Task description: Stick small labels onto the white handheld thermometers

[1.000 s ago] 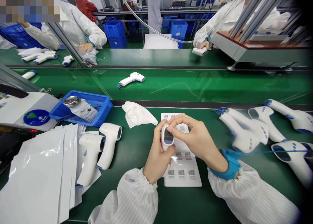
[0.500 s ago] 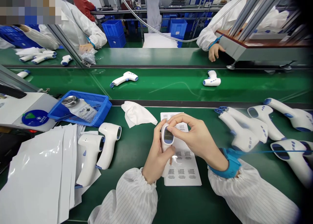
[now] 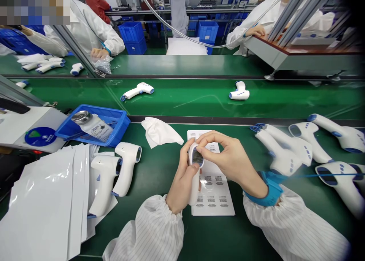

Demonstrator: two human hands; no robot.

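Note:
My left hand [image 3: 182,179] is wrapped round a white infrared thermometer [image 3: 194,185], its thumb at the lower edge of the dark screen. Fingers and thumb of my right hand [image 3: 222,154] pinch the thermometer's head at the top of that screen. Beneath both hands lies a sheet of printed labels [image 3: 216,200]. A crumpled white cloth [image 3: 161,132] rests beyond them to the left. On the right are several more thermometers [image 3: 285,158], some with their handle ends open. A blue band [image 3: 268,189] with a cord circles my right wrist.
Two thermometers [image 3: 127,170] stand at left beside white sheets [image 3: 42,204]. Behind them is a blue tray [image 3: 122,126] holding a bottle [image 3: 94,124]. A green conveyor [image 3: 182,101] carries thermometers. Across it, co-workers' hands [image 3: 99,53] and a metal frame [image 3: 76,48] are visible.
My left thumb has moved up from the handle to the screen's lower edge. The thermometers on the conveyor have shifted left. A co-worker's hand at right has lifted onto the wooden-topped stand.

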